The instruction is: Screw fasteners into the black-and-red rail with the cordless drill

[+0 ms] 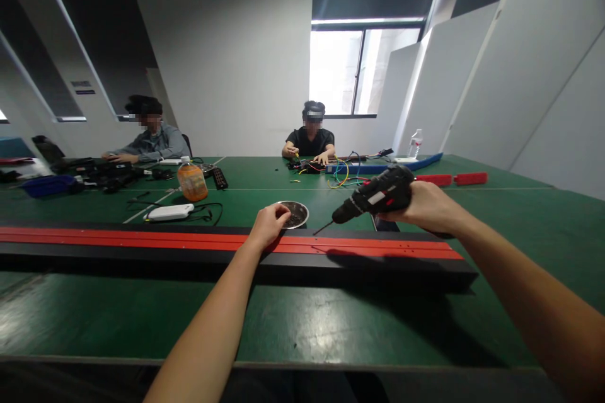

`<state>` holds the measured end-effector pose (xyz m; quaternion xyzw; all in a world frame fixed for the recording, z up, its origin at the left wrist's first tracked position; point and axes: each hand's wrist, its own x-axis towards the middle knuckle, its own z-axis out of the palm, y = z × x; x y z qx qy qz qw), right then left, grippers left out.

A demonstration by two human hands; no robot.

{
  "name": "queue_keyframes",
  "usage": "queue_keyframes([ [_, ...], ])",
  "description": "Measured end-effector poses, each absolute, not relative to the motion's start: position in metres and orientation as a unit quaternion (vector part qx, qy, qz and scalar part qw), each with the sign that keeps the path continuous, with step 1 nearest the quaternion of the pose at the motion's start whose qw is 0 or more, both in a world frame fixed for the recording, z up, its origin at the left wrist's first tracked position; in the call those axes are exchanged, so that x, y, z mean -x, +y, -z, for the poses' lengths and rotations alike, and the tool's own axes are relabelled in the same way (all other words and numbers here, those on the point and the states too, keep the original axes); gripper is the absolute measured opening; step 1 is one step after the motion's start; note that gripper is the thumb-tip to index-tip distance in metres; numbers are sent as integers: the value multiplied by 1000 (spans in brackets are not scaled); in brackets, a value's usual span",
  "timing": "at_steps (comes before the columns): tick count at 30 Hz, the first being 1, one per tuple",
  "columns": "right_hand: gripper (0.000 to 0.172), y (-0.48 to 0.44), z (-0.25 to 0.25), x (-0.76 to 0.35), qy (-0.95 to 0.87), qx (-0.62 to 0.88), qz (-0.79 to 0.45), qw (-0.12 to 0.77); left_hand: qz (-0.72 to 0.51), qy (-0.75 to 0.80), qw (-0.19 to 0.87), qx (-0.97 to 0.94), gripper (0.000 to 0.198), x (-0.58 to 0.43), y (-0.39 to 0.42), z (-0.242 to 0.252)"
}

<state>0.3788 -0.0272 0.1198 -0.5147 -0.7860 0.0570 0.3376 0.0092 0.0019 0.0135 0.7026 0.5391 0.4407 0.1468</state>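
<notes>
My right hand is wrapped round the grip of a black cordless drill. Its long thin bit points down and left, the tip just above a long black bar with a red strip along its top. Small holes show in the strip near the bit and toward its right end. My left hand reaches over the bar to a round metal dish, fingers pinched together at its left rim. Small dark pieces lie in the dish, too small to name. Whatever the left fingertips hold is hidden.
A bottle of orange liquid and a white power strip stand on the green table beyond the bar. Red blocks and a long blue piece lie at the back right. Two people sit across the table, one handling wires.
</notes>
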Motion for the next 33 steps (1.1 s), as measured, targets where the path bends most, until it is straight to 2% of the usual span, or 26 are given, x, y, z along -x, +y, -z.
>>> queue_keyframes([
  [3, 40, -26, -104, -367, -754, 511, -152, 384, -472, 515, 187, -691, 15, -10, 3, -14],
  [6, 45, -28, -85, -341, -695, 480, -252, 471, -536, 479, 267, -642, 21, -11, 3, -18],
  [9, 42, -29, -68, -311, -644, 469, -285, 533, -585, 459, 298, -599, 29, -10, 1, -23],
  [13, 40, -28, -54, -285, -586, 461, -316, 586, -621, 441, 308, -570, 31, -8, -3, -32],
  [23, 36, -34, -48, -288, -597, 454, -272, 603, -726, 284, 450, -436, 31, -15, -35, -75],
  [33, 34, -33, -45, -292, -608, 466, -260, 588, -756, 272, 331, -495, 25, -17, -43, -100],
])
